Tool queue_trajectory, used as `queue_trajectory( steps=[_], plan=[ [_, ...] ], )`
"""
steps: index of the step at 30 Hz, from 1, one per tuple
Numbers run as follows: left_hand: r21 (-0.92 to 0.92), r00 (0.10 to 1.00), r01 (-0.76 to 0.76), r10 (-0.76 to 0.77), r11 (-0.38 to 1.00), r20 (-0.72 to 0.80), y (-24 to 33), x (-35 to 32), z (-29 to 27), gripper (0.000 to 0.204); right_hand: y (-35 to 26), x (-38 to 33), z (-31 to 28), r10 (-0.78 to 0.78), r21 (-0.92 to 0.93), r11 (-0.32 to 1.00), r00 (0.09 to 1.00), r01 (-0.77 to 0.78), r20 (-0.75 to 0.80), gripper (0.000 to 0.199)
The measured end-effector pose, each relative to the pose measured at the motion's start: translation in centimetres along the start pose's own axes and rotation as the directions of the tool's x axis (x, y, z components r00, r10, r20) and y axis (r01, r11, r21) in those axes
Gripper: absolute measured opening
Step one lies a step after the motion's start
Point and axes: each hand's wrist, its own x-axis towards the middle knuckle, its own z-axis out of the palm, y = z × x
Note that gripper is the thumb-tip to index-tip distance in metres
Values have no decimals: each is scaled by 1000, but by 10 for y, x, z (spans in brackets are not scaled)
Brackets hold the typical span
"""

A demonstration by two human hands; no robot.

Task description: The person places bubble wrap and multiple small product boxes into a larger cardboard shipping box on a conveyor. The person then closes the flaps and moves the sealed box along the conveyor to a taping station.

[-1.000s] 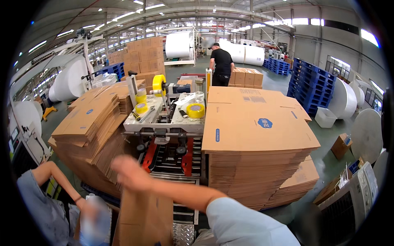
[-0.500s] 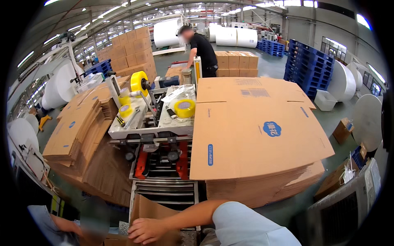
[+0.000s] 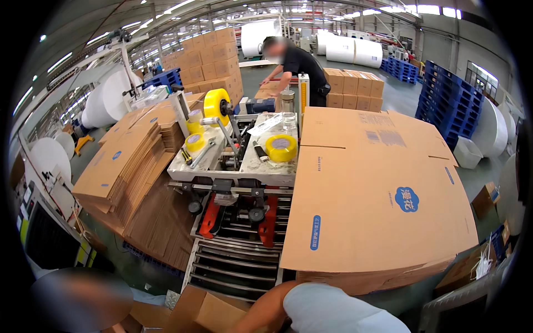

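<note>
Only my right forearm [image 3: 265,312] and its light sleeve [image 3: 338,313] show, at the bottom edge. The arm reaches down and left toward an open brown cardboard box [image 3: 206,311], and the hand itself is cut off by the lower edge. My left hand is out of sight. The box sits at the near end of a roller conveyor [image 3: 236,266]. That conveyor leads into a carton-taping machine [image 3: 233,166] with a yellow tape roll [image 3: 281,147] on top and a larger one [image 3: 216,104] on its holder.
A tall stack of flat cartons [image 3: 377,188] stands right of the machine, and a fanned stack [image 3: 122,166] lies to the left. Another person [image 3: 297,64] bends over boxes at the back. A blurred person [image 3: 83,299] is at lower left. Blue pallets [image 3: 449,100] and white paper rolls [image 3: 111,97] line the hall.
My right arm has dropped from above the box to the bottom edge, and its hand has left the view. The view has moved closer to the machine.
</note>
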Motion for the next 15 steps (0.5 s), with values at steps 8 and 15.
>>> queue_trajectory(
  steps=[8,15],
  plan=[
    [625,781,-399,606,671,-152,18,1,23,46,24,8,-20,72,363,927,995,-95,75,33],
    [848,225,-441,951,295,-213,32,6,72,46,30,54,-124,372,179,922,911,-342,-175,27]
  ],
)
